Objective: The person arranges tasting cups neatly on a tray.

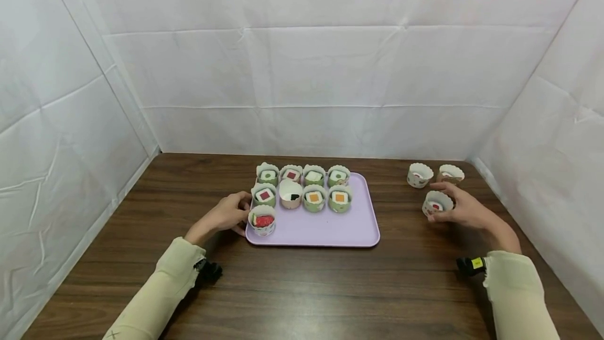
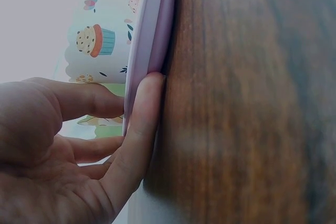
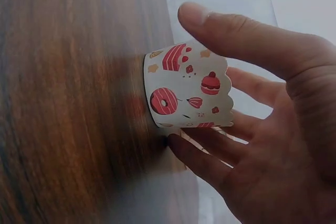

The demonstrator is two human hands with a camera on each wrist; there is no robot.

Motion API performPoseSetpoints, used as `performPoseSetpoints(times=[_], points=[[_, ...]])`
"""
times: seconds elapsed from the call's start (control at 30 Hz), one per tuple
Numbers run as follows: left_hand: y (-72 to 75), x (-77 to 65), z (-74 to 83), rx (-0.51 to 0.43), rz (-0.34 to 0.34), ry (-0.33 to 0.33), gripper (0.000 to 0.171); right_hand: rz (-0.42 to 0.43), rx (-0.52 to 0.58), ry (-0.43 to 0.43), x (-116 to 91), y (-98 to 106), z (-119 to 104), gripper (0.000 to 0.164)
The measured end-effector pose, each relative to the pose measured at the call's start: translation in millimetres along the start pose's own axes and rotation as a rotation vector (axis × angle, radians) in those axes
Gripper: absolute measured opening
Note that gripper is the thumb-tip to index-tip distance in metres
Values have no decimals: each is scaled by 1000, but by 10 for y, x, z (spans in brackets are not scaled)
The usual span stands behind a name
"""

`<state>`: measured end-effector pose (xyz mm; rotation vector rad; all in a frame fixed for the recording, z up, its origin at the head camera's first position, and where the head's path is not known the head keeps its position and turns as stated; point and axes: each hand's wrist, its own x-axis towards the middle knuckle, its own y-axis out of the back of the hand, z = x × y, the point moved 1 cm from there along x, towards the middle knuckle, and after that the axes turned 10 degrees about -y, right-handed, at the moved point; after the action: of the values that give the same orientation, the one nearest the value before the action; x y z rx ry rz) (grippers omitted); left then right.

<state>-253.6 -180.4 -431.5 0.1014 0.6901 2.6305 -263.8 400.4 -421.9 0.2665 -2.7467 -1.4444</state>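
Observation:
A lilac tray (image 1: pixel 311 231) lies on the table with several scalloped paper cups on it. My left hand (image 1: pixel 229 211) grips the tray's left edge. In the left wrist view the thumb lies above the rim and a finger (image 2: pixel 144 100) lies against its underside. Just inside that edge stands a white patterned cup (image 1: pixel 262 229) with a red piece in it. Off to the right, my right hand (image 1: pixel 464 208) spreads its thumb and fingers around another paper cup (image 3: pixel 184 90), which stands upright on the table. A gap shows between thumb and cup.
Two more paper cups, a white one (image 1: pixel 419 176) and a tan one (image 1: pixel 450 173), stand behind the right hand. Green cups (image 1: pixel 314 199) and pink ones hold white pieces with coloured centres. White cloth walls (image 1: pixel 321 130) border the dark wooden table (image 1: pixel 330 293).

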Motion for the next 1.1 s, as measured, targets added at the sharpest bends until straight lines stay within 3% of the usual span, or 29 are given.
performPoseSetpoints(times=[0.27,1.1], points=[[3,-10,-3,0,-9,1,52,31,9,64,-1,-15,65,80],[5,6,-12,-11,-5,15,51,98,-46,-38,25,-7,101,63]])
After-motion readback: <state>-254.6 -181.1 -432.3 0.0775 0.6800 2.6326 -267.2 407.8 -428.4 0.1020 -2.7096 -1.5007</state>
